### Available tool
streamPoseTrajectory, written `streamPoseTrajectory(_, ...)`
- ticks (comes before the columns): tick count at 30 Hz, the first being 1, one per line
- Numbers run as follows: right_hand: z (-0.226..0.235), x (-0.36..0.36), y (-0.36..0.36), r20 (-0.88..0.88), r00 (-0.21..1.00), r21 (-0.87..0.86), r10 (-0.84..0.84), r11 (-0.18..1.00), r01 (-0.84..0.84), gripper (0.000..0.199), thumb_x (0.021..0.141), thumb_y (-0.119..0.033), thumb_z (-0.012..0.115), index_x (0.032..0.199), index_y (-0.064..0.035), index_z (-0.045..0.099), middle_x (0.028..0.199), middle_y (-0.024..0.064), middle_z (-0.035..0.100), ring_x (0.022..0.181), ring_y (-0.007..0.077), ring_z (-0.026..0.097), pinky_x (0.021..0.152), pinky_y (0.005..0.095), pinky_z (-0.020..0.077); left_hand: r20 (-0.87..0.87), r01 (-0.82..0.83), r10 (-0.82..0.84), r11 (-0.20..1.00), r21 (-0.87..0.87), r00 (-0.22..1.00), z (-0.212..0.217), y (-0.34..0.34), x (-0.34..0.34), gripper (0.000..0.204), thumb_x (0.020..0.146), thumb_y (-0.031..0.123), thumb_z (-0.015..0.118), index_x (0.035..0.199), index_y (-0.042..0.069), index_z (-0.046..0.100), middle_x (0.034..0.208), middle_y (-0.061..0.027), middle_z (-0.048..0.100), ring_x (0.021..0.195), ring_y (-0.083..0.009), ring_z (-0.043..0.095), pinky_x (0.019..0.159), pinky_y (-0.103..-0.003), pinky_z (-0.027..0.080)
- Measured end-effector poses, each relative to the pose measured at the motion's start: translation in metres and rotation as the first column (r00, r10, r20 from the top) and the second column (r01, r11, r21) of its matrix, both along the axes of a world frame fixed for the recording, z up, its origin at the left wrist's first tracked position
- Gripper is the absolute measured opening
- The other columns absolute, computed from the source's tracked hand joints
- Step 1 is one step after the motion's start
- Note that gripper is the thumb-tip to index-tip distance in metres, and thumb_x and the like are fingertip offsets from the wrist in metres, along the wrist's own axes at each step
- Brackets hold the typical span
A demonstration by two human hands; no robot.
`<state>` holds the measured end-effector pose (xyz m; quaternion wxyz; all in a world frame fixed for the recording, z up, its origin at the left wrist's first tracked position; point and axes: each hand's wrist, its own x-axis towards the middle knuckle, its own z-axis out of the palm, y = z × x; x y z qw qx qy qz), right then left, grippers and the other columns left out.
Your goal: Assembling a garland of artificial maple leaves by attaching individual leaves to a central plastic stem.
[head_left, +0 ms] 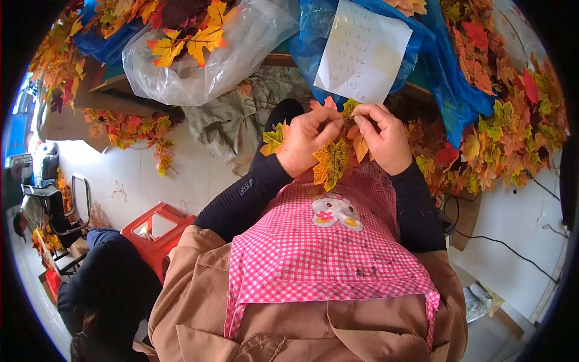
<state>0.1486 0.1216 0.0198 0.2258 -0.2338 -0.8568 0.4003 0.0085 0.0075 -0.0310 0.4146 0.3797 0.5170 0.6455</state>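
Both hands are raised over my lap, close together, on a garland of artificial maple leaves. My left hand (309,142) is closed, thumb against curled fingers, on the garland's stem. A yellow-orange maple leaf (330,163) hangs below it, and a yellow-green leaf (273,139) pokes out at its left side. Just to the right, my right hand (387,140) pinches the same garland between thumb and fingertips, near a small green leaf (350,107). The exact bit between those fingertips is too small to make out.
A handwritten paper sheet (363,51) lies on blue plastic (310,45) beyond my hands. A clear plastic bag (211,75) with leaves stands at the far left. Thick leaf garlands (503,145) hang at right. A red stool (158,232) and a seated person (108,289) are at left.
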Motion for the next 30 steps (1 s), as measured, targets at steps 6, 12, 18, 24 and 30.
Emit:
streamPoseTrajectory(6,-0.001,-0.001,-0.002,0.011,1.0,0.057,0.017,0.998,-0.018,0.01,0.09,-0.004,0.056,0.098,0.0009,0.059,0.089,0.0082,0.061,0.077,0.0151,0.06,0.069,0.0267,0.047,-0.005,-0.01,0.01,1.0,0.008,1.0,-0.003,-0.001,0.001,0.009,0.092,0.006,0.058,0.095,-0.002,0.06,0.077,-0.0011,0.059,0.07,-0.0066,0.054,0.065,-0.022,0.046)
streamPoseTrajectory(12,0.001,-0.002,-0.002,0.004,1.0,0.017,-0.017,1.0,0.017,0.01,0.089,-0.003,0.056,0.097,0.0008,0.06,0.088,0.0094,0.061,0.076,0.0171,0.06,0.069,0.0268,0.0469,-0.012,-0.018,0.018,1.0,0.023,1.0,-0.004,-0.001,0.0,0.008,0.092,0.005,0.058,0.095,-0.002,0.06,0.076,-0.0011,0.059,0.07,-0.0059,0.054,0.064,-0.022,0.046)
streamPoseTrajectory(18,-0.004,-0.002,-0.003,0.019,1.0,0.042,-0.004,0.999,0.003,0.01,0.088,-0.003,0.057,0.097,-0.0003,0.06,0.087,0.0108,0.061,0.077,0.0215,0.06,0.07,0.0299,0.0473,-0.015,0.005,-0.005,1.0,0.009,1.0,-0.002,0.0,0.001,0.008,0.091,0.004,0.057,0.095,-0.003,0.06,0.076,-0.0019,0.059,0.07,-0.0073,0.055,0.065,-0.022,0.046)
streamPoseTrajectory(24,-0.007,-0.003,-0.005,0.023,1.0,0.378,0.016,0.925,-0.024,0.009,0.087,-0.005,0.058,0.095,-0.0018,0.062,0.087,0.012,0.062,0.081,0.0287,0.059,0.073,0.0356,0.0474,-0.203,0.001,-0.003,1.0,-0.009,0.979,0.005,-0.002,0.001,0.009,0.089,0.004,0.059,0.094,-0.002,0.061,0.076,-0.0075,0.063,0.07,-0.0107,0.06,0.066,-0.026,0.049)
streamPoseTrajectory(30,-0.004,0.003,0.005,0.083,0.996,0.163,0.005,0.987,-0.018,0.008,0.086,-0.006,0.06,0.093,-0.0037,0.063,0.086,0.01,0.062,0.083,0.029,0.059,0.079,0.0373,0.0453,-0.331,0.077,-0.119,0.988,-0.137,0.936,0.006,-0.001,-0.011,0.011,0.09,0.004,0.061,0.097,-0.003,0.062,0.078,-0.0022,0.063,0.071,-0.005,0.057,0.063,-0.022,0.048)
